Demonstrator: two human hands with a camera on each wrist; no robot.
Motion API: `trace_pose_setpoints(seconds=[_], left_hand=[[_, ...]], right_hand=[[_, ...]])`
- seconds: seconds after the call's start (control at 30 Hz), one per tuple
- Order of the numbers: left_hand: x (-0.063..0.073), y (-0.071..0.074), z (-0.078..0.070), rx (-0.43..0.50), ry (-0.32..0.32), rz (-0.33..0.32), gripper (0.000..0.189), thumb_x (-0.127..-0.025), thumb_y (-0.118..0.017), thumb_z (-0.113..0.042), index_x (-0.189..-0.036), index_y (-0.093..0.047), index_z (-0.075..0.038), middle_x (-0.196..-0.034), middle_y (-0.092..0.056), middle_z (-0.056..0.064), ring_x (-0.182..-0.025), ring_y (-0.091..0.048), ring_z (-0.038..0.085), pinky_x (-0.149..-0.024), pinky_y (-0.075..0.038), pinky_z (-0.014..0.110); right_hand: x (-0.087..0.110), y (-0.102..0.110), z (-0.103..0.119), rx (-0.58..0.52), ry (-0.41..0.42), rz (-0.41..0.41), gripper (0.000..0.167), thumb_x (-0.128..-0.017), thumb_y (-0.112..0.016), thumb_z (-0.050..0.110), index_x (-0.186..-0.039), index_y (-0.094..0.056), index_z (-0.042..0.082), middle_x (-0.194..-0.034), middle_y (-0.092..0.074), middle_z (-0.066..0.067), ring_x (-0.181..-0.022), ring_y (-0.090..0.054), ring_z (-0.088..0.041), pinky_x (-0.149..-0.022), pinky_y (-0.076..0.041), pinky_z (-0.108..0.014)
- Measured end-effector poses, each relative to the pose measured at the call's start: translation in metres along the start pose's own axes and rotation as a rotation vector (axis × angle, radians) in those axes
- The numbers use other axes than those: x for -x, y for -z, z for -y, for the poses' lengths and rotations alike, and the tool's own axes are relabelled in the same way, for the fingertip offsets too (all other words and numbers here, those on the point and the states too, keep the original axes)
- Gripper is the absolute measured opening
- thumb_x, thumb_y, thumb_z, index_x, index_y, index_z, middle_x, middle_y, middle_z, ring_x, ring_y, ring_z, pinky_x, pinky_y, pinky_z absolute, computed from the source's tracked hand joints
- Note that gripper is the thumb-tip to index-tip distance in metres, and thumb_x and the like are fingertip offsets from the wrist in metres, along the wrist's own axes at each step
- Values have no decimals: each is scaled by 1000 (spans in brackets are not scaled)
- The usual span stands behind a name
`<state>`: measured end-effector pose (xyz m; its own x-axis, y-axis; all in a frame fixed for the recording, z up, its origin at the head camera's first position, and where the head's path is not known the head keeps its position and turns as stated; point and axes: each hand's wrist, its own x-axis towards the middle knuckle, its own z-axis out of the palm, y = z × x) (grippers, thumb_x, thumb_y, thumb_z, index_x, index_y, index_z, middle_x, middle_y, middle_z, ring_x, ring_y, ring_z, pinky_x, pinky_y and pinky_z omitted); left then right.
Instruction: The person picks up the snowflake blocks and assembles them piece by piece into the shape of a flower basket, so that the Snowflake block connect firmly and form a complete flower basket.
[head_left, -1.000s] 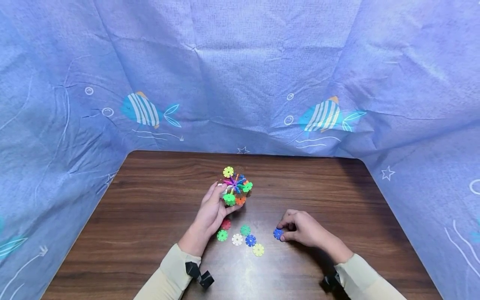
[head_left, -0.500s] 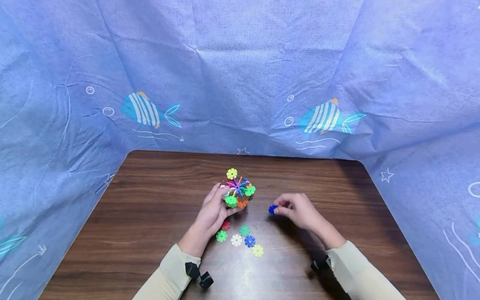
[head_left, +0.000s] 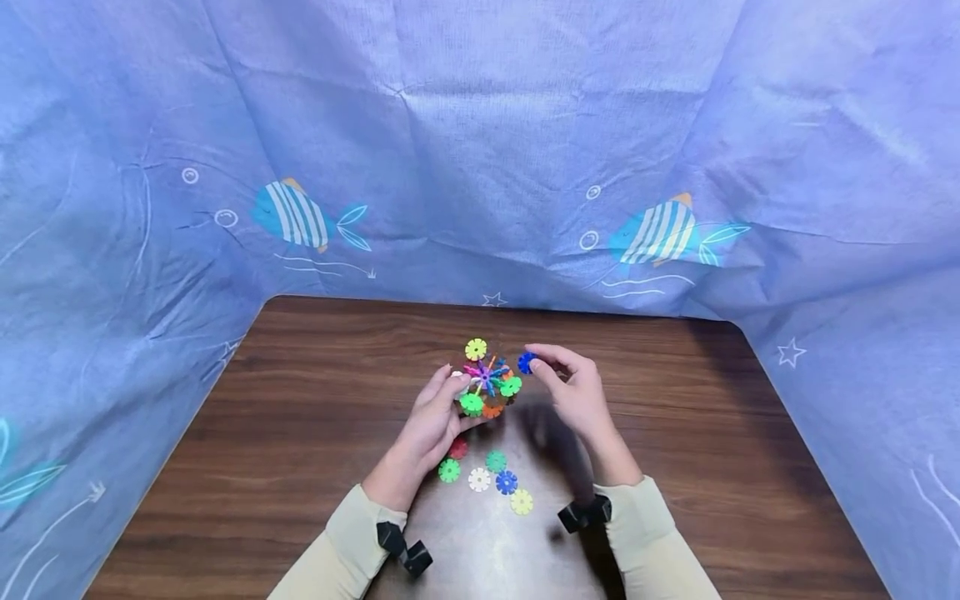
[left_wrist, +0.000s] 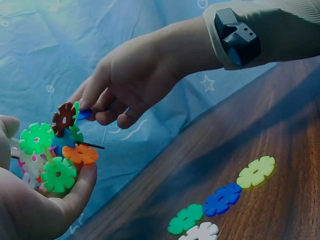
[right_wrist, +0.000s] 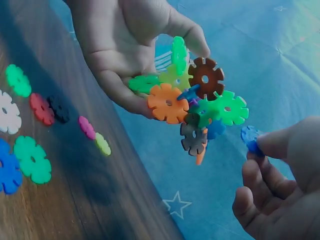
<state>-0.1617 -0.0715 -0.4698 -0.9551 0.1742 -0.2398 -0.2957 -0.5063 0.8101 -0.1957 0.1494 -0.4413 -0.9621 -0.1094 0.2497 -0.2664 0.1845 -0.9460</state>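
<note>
My left hand (head_left: 431,425) holds up a ball-like cluster of interlocked snowflake discs (head_left: 485,379) in green, orange, brown, yellow and other colours. Its thumb lies on the near left side, and fingers support the cluster from below. Close to the cluster's right side, my right hand (head_left: 581,396) pinches a single blue snowflake disc (right_wrist: 248,137) between thumb and fingers. A small gap separates this disc from the cluster in the right wrist view. From the left wrist, the blue disc is mostly hidden behind the cluster and fingers.
Below the hands, loose discs lie on the brown wooden table (head_left: 300,467): red (head_left: 458,448), white (head_left: 479,479), blue (head_left: 506,482), yellow (head_left: 521,502) and greens. The right wrist view adds black (right_wrist: 59,108) and pink (right_wrist: 86,127) discs. A blue fish-print cloth (head_left: 480,167) hangs behind.
My right hand has carried the blue disc from low above the table, up and leftward to beside the cluster. The left hand and cluster have shifted only slightly right in view.
</note>
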Motion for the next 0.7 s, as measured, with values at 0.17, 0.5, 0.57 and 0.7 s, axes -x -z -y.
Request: trace_pose_setpoints(seconds=[0.17,0.5,0.57,0.7], left_hand=[[-1,-3,1,17,2,14,60,-103,-56,-18,-153,-23,-12,-137,-61,15,-111,-69,19,-101,-52,57],[-1,-3,0,-27,-35,46,56,-103,-58,-19,-151,-30,-11,-133,-64,12,-106,-70,18,-96,-56,52],[-2,-4,1,-36,-37,48,56,-103,-58,-18,-151,-30,-12,-134,-63,13,-105,-71,18,-97,-56,52],[-3,-5,3,-60,-36,50,57,-103,-58,-18,-152,-30,-13,-134,-63,14,-105,-71,18,-96,-57,50]], right_hand=[[0,-4,7,11,-17,-26,20,-93,-72,-3,-112,-73,-9,-90,-71,-30,-71,-65,-6,-59,-48,-16],[0,-6,20,34,17,-19,16,-91,-74,0,-105,-75,-8,-88,-72,-27,-69,-59,-4,-60,-48,-16],[0,-6,20,40,19,-26,16,-91,-75,0,-104,-75,-8,-87,-72,-27,-68,-59,-5,-60,-47,-16],[2,-4,21,56,23,-22,14,-91,-75,0,-102,-75,-9,-84,-71,-27,-67,-57,-7,-58,-45,-16]])
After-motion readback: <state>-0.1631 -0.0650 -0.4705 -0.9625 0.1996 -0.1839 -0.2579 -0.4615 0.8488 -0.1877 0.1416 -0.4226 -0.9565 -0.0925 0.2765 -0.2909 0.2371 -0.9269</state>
